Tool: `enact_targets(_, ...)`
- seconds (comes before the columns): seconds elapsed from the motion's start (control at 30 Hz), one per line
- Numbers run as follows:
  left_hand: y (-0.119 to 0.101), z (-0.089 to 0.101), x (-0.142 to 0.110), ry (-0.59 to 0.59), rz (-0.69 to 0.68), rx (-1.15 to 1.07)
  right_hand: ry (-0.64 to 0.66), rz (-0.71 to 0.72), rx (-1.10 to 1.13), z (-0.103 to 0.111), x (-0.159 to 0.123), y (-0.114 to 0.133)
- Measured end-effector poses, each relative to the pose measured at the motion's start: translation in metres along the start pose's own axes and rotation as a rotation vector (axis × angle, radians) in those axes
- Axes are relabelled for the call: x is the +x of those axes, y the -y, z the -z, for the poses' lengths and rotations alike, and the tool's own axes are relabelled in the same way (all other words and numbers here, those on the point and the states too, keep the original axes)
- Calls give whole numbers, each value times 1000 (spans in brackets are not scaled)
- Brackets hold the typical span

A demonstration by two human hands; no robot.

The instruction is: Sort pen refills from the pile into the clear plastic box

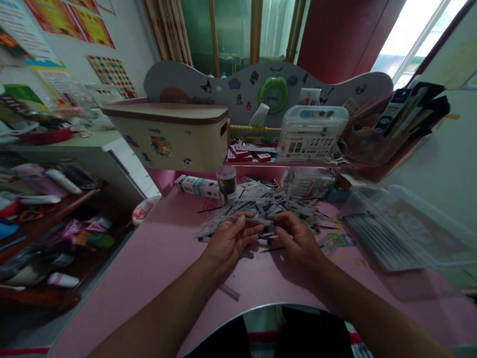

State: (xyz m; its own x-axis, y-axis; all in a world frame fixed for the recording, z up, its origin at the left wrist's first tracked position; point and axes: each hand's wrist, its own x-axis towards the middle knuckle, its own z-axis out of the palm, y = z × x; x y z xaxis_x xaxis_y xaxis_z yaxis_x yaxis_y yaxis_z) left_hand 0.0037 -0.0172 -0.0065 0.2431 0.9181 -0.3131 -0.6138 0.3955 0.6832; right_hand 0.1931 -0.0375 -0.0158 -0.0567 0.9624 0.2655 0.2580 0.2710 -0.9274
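At the front of the pile of thin plastic sticks (261, 204) on the pink surface (149, 268), the left grip (231, 238) pinches one stick (242, 218). The right grip (298, 238) curls together on the pile, maybe holding nothing; I cannot tell.

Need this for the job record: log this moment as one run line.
left hand: holds slim pen refills | right hand: fingers at refill heap | clear plastic box: right of heap, refills inside | pink desk: under heap
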Motion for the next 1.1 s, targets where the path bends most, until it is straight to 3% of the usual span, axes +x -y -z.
enact_targets(0.2, 4, 3, 1, 48, -11, 11, 16, -7, -81, 0, 3, -1)
enact_targets(0.37, 3, 5, 1, 60, -22, 11, 35, -53, 59, -1, 1, -5)
enact_targets(0.57, 1, 4, 0, 73, -43, 7, 81, 32, -123, -1, 2, -11)
enact_targets(0.8, 2, 4, 1, 61, -23, 28, 57, 103, -111, -1, 1, -6)
enact_targets(1.1, 4, 4, 0, 77, -25, 35, 41, 37, -158, -2, 2, -4)
